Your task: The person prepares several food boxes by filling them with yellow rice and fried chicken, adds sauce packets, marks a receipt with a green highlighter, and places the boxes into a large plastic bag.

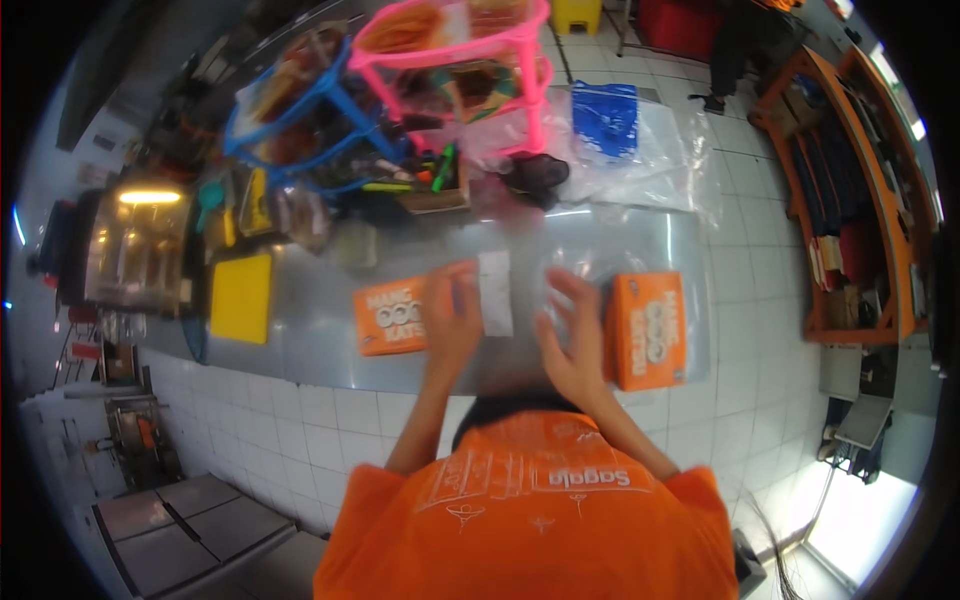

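My left hand (452, 322) is over the right end of an orange printed food box (386, 319), which lies flat on the steel table (311, 322). Motion blurs its fingers, and whether they grip the box is unclear. A small blue patch shows beside them. My right hand (576, 337) has its fingers spread and holds nothing. Just right of it, orange printed boxes (651, 330) lie in what looks like a small stack. Between my hands is a white paper slip (495, 292). Clear plastic (600, 262) lies beyond my right fingers.
A pink rack (450, 54) and a blue rack (307, 165) hold packed goods at the back. Plastic sheeting with a blue packet (604, 120) lies back right. Left are a yellow pad (240, 298) and a lit display case (139, 247). Another person's leg (726, 64) appears far right.
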`<state>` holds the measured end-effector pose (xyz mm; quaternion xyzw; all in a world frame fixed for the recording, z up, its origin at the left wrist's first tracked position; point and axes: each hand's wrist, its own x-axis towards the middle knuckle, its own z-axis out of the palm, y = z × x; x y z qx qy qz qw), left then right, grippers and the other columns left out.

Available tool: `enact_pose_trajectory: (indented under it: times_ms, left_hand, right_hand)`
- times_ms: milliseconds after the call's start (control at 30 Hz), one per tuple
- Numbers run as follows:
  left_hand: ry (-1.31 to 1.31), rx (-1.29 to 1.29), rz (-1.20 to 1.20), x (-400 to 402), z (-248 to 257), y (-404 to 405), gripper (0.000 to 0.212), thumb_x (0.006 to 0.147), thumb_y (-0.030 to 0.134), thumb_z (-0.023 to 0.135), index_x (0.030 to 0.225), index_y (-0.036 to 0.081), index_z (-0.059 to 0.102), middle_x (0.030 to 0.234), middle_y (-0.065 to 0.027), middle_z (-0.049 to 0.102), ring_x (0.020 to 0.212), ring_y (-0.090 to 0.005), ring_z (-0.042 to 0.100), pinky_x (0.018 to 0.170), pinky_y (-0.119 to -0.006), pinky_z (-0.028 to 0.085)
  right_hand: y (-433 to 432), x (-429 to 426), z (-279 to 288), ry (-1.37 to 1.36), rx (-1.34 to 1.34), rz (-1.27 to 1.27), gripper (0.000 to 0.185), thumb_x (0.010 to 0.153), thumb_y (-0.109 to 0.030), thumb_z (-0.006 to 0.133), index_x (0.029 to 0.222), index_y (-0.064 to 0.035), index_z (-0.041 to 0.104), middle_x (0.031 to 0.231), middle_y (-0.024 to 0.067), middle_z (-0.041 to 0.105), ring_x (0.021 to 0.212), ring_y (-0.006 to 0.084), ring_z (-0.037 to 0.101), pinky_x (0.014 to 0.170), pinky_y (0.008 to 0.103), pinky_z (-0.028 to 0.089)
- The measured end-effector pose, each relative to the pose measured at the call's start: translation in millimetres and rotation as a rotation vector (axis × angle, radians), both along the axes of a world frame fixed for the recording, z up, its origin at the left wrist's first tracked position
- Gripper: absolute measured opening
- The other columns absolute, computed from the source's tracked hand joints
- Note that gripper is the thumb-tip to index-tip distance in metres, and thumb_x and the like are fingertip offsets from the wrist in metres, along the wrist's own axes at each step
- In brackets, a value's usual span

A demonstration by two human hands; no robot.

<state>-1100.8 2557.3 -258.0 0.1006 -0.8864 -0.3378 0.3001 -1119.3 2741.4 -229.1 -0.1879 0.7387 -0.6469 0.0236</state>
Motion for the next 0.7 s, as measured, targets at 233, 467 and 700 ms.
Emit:
enact_pose_trajectory:
  times_ms: [233, 467, 700]
  left_hand:
    - [-0.733, 0.629, 0.297, 119.1, -51.1, -185.7, 0.052, 0.094, 0.05, 0.048, 0.119, 0.005, 0.058, 0.117, -0.0082, 0.06, 0.109, -0.02, 0.057, 0.091, -0.033, 0.046]
    - [-0.614, 0.963, 0.091, 112.0, -45.5, -157.1, 0.068, 0.094, 0.058, 0.043, 0.124, -0.002, 0.053, 0.11, -0.0091, 0.062, 0.102, -0.0171, 0.057, 0.083, -0.033, 0.048]
    - [-0.357, 0.32, -0.62, -2.2, 79.6, -71.0, 0.06, 0.089, 0.038, 0.059, 0.133, 0.0, 0.047, 0.1, -0.0161, 0.067, 0.079, -0.0248, 0.065, 0.072, -0.032, 0.049]
  right_hand:
    - [-165.2, -5.7, -146.0, -0.508, -0.138, 0.198, 0.076, 0.092, -0.043, 0.058, 0.14, -0.0001, 0.019, 0.129, 0.0252, 0.046, 0.125, 0.0355, 0.046, 0.1, 0.0405, 0.04]
    - [-141.1, -1.4, -84.0, -0.598, -0.189, 0.181, 0.074, 0.093, -0.045, 0.055, 0.141, -0.0016, 0.019, 0.134, 0.0223, 0.042, 0.128, 0.0325, 0.041, 0.107, 0.0393, 0.031]
    - [-49.5, 48.8, -43.8, -0.218, -0.509, -0.423, 0.062, 0.097, -0.035, 0.049, 0.142, -0.0034, 0.021, 0.142, 0.0158, 0.03, 0.133, 0.024, 0.031, 0.11, 0.037, 0.024]
